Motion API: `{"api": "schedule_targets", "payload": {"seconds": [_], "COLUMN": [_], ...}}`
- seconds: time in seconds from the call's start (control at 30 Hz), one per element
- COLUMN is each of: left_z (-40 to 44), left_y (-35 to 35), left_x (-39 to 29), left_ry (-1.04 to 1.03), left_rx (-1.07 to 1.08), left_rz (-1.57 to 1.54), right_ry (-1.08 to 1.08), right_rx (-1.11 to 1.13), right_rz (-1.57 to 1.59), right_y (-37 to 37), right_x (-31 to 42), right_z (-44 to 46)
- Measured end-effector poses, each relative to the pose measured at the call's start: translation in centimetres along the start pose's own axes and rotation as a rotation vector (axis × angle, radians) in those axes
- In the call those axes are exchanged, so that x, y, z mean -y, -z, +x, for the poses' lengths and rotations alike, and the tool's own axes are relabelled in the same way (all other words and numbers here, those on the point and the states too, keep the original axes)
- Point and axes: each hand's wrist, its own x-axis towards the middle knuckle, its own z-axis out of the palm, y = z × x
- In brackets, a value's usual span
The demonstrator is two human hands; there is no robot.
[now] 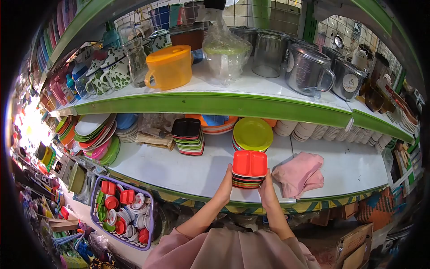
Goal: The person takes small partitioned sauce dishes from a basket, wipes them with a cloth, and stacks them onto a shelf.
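Left hand [225, 184] and right hand [267, 188] hold a dish stack [250, 164], grip snug against its ends. Hollows face up, long axis left-to-right.

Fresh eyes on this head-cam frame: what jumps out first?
Probably the red divided dish topping the stack held between the left hand and right hand, at the lower shelf. Next, the orange lidded container on the upper shelf, then the purple basket of mixed dishes, lower left in view.
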Motion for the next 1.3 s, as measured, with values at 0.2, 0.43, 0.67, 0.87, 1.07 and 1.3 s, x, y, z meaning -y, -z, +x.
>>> {"api": "schedule_targets", "payload": {"seconds": [0.2, 0.43, 0.67, 0.87, 1.07, 1.3], "left_z": [-0.4, 1.5, 3.6, 2.8, 3.1, 6.1], "left_y": [1.9, 6.1, 7.7, 7.3, 6.6, 8.2], "left_x": [-0.7, -2.6, -3.5, -0.5, -2.5, -0.7], "left_ry": [-0.070, -0.205, -0.275, -0.234, -0.147, -0.209], "left_rx": [-0.094, -0.260, -0.249, -0.235, -0.265, -0.280], "left_rz": [-0.077, -0.135, -0.166, -0.185, -0.316, -0.443], "right_ry": [-0.020, -0.014, -0.030, -0.036, -0.094, 0.001], "right_rx": [0.072, 0.170, 0.126, 0.138, 0.098, 0.123], "right_rz": [-0.013, -0.082, -0.082, -0.001, 0.074, 0.174], "right_y": [-2.3, -6.3, -8.0, -8.9, -9.7, -9.4], "right_x": [-1.1, -3.2, -4.0, -3.9, -3.2, -4.2], "right_z": [0.9, 5.2, 9.1, 7.2, 7.6, 9.8]}}
